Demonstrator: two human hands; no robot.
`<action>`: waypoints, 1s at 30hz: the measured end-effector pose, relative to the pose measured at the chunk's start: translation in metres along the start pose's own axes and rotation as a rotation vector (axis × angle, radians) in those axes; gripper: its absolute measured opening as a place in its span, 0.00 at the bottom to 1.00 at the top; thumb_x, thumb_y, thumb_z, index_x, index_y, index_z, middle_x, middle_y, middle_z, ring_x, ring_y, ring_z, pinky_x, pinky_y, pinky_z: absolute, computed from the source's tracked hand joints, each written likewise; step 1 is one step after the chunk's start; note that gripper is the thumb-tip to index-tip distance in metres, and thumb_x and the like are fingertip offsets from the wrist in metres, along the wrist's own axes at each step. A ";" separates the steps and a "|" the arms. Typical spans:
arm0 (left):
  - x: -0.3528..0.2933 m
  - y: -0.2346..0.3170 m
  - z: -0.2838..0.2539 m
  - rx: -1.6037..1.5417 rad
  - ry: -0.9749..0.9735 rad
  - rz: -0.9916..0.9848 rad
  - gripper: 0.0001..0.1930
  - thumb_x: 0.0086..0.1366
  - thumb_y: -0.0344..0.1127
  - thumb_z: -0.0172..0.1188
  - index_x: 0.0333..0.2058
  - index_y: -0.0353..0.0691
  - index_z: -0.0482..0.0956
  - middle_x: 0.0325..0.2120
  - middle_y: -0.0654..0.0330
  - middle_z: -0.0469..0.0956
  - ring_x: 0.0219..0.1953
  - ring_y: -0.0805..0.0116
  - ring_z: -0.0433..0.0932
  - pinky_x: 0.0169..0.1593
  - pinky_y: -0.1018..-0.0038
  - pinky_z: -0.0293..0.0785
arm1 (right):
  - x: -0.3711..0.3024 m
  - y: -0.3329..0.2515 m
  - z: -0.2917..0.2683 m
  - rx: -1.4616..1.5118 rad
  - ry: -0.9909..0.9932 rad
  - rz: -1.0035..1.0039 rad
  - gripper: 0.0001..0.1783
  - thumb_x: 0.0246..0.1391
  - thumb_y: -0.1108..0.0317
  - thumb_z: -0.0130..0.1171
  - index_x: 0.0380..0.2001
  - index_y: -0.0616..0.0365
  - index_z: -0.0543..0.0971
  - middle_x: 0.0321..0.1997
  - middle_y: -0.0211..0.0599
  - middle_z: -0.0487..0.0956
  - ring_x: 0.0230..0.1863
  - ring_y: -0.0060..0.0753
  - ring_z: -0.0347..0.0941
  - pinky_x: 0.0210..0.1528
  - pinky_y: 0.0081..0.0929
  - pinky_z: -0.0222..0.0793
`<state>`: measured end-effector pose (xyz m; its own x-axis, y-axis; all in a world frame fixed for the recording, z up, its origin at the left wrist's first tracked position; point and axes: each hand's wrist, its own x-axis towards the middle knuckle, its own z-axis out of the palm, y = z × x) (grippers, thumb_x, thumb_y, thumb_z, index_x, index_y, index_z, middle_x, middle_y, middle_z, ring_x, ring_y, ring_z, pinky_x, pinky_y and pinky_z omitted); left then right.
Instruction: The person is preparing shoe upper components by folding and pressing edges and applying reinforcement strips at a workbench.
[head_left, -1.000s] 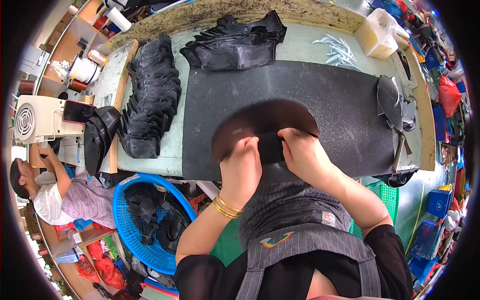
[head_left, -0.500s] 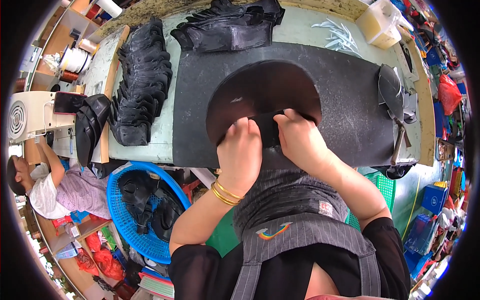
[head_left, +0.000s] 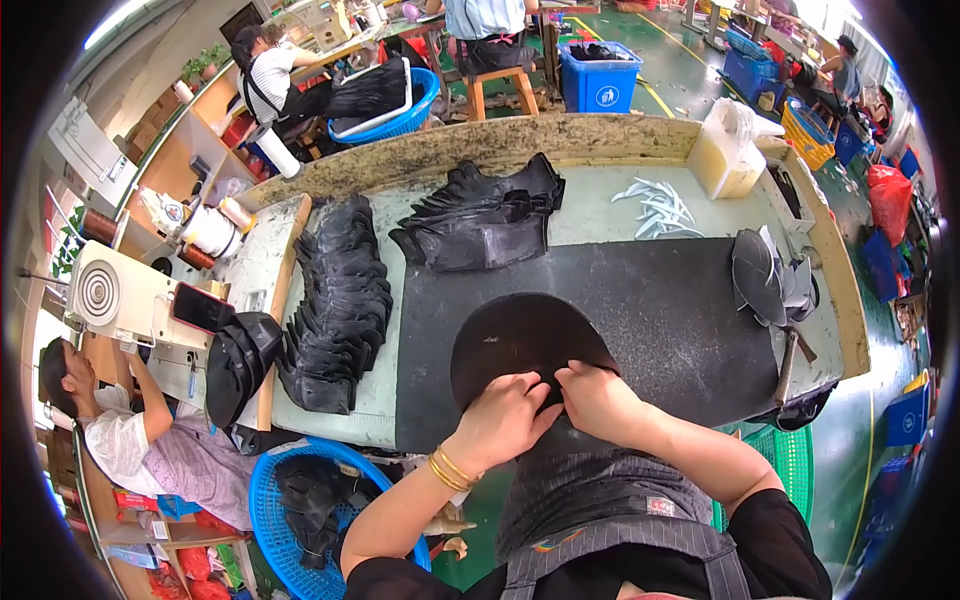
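Observation:
A dark brown-black curved piece (head_left: 525, 335) with a rounded far edge lies over the near edge of a black mat (head_left: 680, 325). My left hand (head_left: 505, 415) is at its near edge, fingers bent onto the material and thumb stretched out toward the right hand. Close beside it, my right hand (head_left: 605, 402) pinches the same edge, fingertips pressed together. The part of the piece under both hands is hidden. To the left, a long overlapping row of black shaped pieces (head_left: 335, 310) lies on the table, and another pile of black pieces (head_left: 485, 220) is beyond the mat.
White strips (head_left: 660, 208) and a plastic jug (head_left: 728, 150) are at the back right. Dark cut pieces (head_left: 757, 275) and a wooden-handled tool (head_left: 787, 370) lie on the right. Left are a blue basket (head_left: 265, 505), a cream machine (head_left: 130, 290) and a person (head_left: 170, 460).
The view has tipped up, so the table sits lower and the room beyond shows. My hands have come closer together on the curved piece, and my left thumb now sticks out.

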<state>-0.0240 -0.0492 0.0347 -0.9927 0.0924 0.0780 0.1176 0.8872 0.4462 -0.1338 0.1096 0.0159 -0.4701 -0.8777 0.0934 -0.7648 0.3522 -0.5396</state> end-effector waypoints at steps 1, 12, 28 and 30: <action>-0.001 -0.002 0.000 -0.026 0.049 0.036 0.18 0.63 0.46 0.62 0.37 0.33 0.75 0.40 0.51 0.76 0.45 0.49 0.76 0.51 0.58 0.74 | 0.001 0.000 -0.001 0.020 -0.031 0.034 0.07 0.49 0.75 0.56 0.34 0.64 0.76 0.37 0.52 0.78 0.37 0.55 0.79 0.43 0.44 0.77; -0.008 0.004 0.000 0.196 -0.002 0.067 0.21 0.53 0.37 0.69 0.44 0.37 0.77 0.38 0.61 0.78 0.44 0.61 0.77 0.49 0.65 0.76 | 0.002 0.001 -0.019 0.170 -0.101 0.078 0.15 0.51 0.75 0.56 0.44 0.67 0.78 0.43 0.54 0.80 0.46 0.55 0.77 0.50 0.41 0.74; -0.013 -0.009 0.027 -0.049 0.129 -0.013 0.18 0.51 0.23 0.62 0.44 0.32 0.78 0.48 0.56 0.75 0.48 0.54 0.75 0.52 0.63 0.74 | 0.002 0.002 -0.015 -0.308 -0.001 -0.448 0.11 0.42 0.72 0.59 0.32 0.62 0.75 0.38 0.42 0.77 0.45 0.44 0.77 0.58 0.36 0.71; -0.011 -0.009 0.020 -0.079 0.096 0.002 0.19 0.50 0.22 0.63 0.44 0.32 0.78 0.47 0.54 0.75 0.50 0.51 0.75 0.53 0.63 0.73 | 0.000 0.009 -0.015 -0.232 -0.087 -0.413 0.09 0.44 0.72 0.58 0.32 0.60 0.75 0.33 0.40 0.76 0.42 0.43 0.76 0.54 0.37 0.72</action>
<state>-0.0149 -0.0492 0.0119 -0.9857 0.0471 0.1621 0.1251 0.8485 0.5141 -0.1474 0.1180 0.0239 -0.0755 -0.9799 0.1849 -0.9626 0.0232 -0.2699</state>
